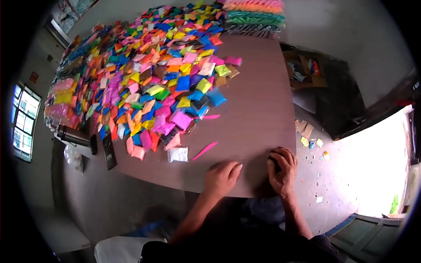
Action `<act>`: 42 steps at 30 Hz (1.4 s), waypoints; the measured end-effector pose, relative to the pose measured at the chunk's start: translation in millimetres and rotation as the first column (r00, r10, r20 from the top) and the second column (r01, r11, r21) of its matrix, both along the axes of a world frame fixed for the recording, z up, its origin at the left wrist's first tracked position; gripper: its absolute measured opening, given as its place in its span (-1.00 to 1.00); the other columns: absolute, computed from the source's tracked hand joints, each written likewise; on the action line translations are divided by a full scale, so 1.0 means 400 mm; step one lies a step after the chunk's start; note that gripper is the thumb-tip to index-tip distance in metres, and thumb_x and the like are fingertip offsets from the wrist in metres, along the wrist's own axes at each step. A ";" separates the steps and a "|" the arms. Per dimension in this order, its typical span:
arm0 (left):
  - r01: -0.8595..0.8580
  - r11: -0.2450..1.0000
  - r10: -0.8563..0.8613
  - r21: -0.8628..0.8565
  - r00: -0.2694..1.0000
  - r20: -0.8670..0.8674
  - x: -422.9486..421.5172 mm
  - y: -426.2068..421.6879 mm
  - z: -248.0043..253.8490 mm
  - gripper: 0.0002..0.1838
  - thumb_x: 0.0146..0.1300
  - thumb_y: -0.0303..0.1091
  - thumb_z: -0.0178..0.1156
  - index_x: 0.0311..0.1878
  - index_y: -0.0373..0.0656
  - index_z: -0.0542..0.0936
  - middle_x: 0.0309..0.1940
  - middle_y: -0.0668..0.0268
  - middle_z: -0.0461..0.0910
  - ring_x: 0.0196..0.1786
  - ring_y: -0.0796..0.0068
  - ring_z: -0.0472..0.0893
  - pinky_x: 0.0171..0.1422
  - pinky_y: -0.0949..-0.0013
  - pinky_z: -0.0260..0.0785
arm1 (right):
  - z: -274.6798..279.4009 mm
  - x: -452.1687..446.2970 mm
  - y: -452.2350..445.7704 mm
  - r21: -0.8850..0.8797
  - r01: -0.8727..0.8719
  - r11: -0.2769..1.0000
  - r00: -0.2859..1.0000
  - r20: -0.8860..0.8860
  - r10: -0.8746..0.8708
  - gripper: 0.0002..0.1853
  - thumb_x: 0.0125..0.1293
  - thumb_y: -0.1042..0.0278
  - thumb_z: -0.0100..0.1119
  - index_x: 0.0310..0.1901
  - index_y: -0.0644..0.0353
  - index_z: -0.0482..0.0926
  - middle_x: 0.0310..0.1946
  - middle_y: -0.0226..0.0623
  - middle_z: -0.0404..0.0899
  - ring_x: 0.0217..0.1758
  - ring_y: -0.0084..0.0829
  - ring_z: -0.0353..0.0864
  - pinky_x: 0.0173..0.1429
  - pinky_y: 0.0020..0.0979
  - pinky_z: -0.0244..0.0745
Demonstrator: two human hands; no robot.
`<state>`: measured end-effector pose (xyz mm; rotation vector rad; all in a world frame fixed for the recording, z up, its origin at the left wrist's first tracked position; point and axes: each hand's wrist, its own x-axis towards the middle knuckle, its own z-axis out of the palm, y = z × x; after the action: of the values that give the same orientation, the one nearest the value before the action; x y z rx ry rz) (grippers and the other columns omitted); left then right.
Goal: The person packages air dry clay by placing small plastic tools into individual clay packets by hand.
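My left hand point(222, 177) rests at the table's front edge, its fingers curled in and the thumb along the top; nothing shows in it. At the front right corner, my right hand point(283, 171) is curled, with a dark patch under its fingers that I cannot make out as object or shadow. A pink plastic strip, like a small modelling tool point(205, 150), lies just beyond my left hand. Left of it is a small white packet point(177, 154). A second pink strip point(211, 117) lies farther back, beside a large heap of small colourful packets point(166, 83).
Stacked bundles in pink, orange, green and black point(254, 17) stand at the table's point(258, 96) far end. A steel flask point(73, 136) and a dark, flat, remote-like object point(108, 152) lie at the left edge. An open cardboard box point(307, 72) and floor scraps point(312, 143) are to the right.
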<state>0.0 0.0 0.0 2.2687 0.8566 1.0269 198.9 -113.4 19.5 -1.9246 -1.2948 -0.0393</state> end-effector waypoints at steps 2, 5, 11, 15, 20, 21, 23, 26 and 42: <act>0.020 0.996 -0.018 -0.083 1.000 0.016 0.026 -0.017 0.020 -0.89 0.34 -0.37 0.43 -0.12 -0.12 0.72 -0.35 0.18 0.76 -0.35 0.07 0.76 -0.24 0.17 0.62 | 0.012 0.028 -0.013 0.001 0.019 1.000 0.999 0.035 -0.019 -0.77 0.18 0.46 0.41 -0.09 0.13 0.76 0.10 -0.24 0.70 0.30 -0.12 0.61 0.44 -0.11 0.36; 0.028 0.990 -0.032 -0.141 0.999 -0.027 -0.033 0.014 0.037 -0.88 0.33 -0.40 0.42 -0.11 -0.13 0.72 -0.33 0.18 0.75 -0.31 0.08 0.76 -0.24 0.16 0.63 | -0.013 -0.026 0.019 0.028 0.029 0.999 1.000 0.002 -0.029 -0.76 0.17 0.48 0.41 -0.09 0.15 0.76 0.09 -0.25 0.71 0.28 -0.12 0.62 0.43 -0.11 0.37; 0.374 0.927 -0.374 -0.007 0.926 -0.061 -0.039 -0.037 0.351 -0.77 0.19 -0.51 0.35 -0.06 -0.15 0.70 -0.08 0.22 0.74 -0.26 0.27 0.77 -0.18 0.19 0.68 | -0.034 -0.010 0.002 -0.008 0.014 1.000 1.000 0.021 -0.014 -0.75 0.19 0.47 0.41 -0.07 0.16 0.76 0.12 -0.24 0.71 0.29 -0.12 0.62 0.44 -0.11 0.38; 0.636 0.755 -0.641 0.161 0.767 -0.024 -0.064 -0.077 0.541 -0.91 0.22 -0.32 0.34 -0.21 0.02 0.67 0.16 0.24 0.73 -0.22 0.54 0.73 -0.14 0.47 0.58 | -0.033 -0.011 0.007 -0.026 0.016 1.000 0.999 0.036 -0.015 -0.74 0.20 0.45 0.45 -0.06 0.15 0.78 0.13 -0.25 0.72 0.30 -0.13 0.62 0.46 -0.12 0.38; 0.471 0.875 -0.484 0.114 0.844 0.229 -0.116 -0.180 0.589 -0.85 0.21 -0.18 0.35 -0.31 0.02 0.83 0.04 0.37 0.79 -0.10 0.48 0.70 0.10 0.43 0.46 | -0.035 -0.005 0.006 -0.051 0.018 0.999 0.998 0.053 -0.015 -0.74 0.24 0.45 0.43 -0.02 0.18 0.77 0.16 -0.20 0.70 0.32 -0.10 0.61 0.47 -0.12 0.38; 0.357 0.928 -0.363 0.105 0.931 0.044 -0.146 -0.180 0.605 -0.88 0.21 -0.24 0.35 -0.36 0.01 0.80 -0.04 0.41 0.79 -0.11 0.57 0.68 0.04 0.41 0.47 | -0.040 -0.008 0.008 -0.032 0.022 0.999 0.998 0.059 -0.020 -0.73 0.21 0.45 0.45 -0.03 0.15 0.77 0.15 -0.24 0.71 0.31 -0.12 0.62 0.46 -0.11 0.38; 0.240 0.964 -0.225 0.118 0.966 -0.130 -0.160 -0.184 0.591 -0.89 0.22 -0.30 0.34 -0.40 -0.01 0.77 -0.11 0.45 0.80 -0.13 0.65 0.65 -0.02 0.40 0.48 | -0.038 -0.006 0.007 -0.051 0.036 0.998 0.997 0.075 -0.032 -0.73 0.22 0.45 0.45 -0.02 0.14 0.77 0.15 -0.24 0.71 0.31 -0.12 0.61 0.46 -0.10 0.38; 0.347 0.925 -0.372 0.153 0.911 0.178 -0.119 -0.157 0.602 -0.93 0.16 -0.37 0.38 -0.45 -0.01 0.75 -0.25 0.49 0.78 -0.25 0.64 0.66 -0.21 0.46 0.44 | -0.040 -0.005 0.010 -0.051 0.008 0.999 1.000 0.021 -0.007 -0.74 0.24 0.45 0.43 -0.02 0.14 0.77 0.14 -0.24 0.71 0.31 -0.12 0.62 0.45 -0.10 0.38; -0.043 0.996 0.024 -0.076 0.973 -0.228 -0.174 0.027 0.208 -0.77 0.26 -0.47 0.41 -0.02 -0.17 0.71 -0.06 0.16 0.75 -0.08 0.07 0.77 -0.02 0.12 0.68 | -0.033 0.000 0.000 -0.040 -0.031 0.999 0.999 0.014 0.032 -0.70 0.22 0.45 0.42 0.01 0.14 0.76 0.17 -0.22 0.69 0.35 -0.09 0.57 0.47 -0.08 0.35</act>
<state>-69.6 10.9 83.3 2.3402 1.0133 0.7414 198.9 -113.4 6.4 -1.9406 -1.3445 -0.0121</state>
